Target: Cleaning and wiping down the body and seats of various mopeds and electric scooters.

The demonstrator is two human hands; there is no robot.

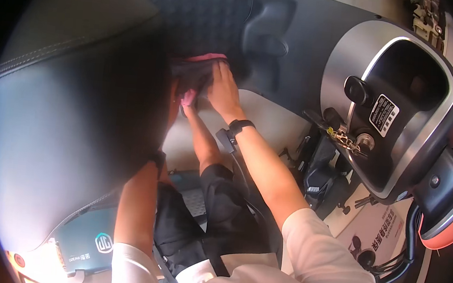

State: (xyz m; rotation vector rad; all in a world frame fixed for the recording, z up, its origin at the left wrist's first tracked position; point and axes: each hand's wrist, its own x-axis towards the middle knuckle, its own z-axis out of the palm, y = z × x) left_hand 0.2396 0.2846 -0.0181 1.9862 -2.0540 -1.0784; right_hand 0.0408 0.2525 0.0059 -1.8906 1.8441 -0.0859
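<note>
My right hand (223,91) holds a dark cloth (194,71) with a pink edge, its fingers stretched along the cloth's near side. The cloth lies on the dark footboard (194,15) of a scooter, close beside the front of the seat. A black strap circles my right wrist, with a small box and a cable hanging from it. From the lower edge my left forearm (137,204) reaches up along the black padded seat (66,122). The seat hides my left hand. A small pink thing (189,96) shows just below the cloth, at the end of my bare lower leg.
At right stands the scooter's front panel (347,55) with a deep storage pocket and a bunch of keys (345,138) in its lock. An orange-and-black rounded part (451,226) juts out at the far right. Below the seat is a teal panel (86,237).
</note>
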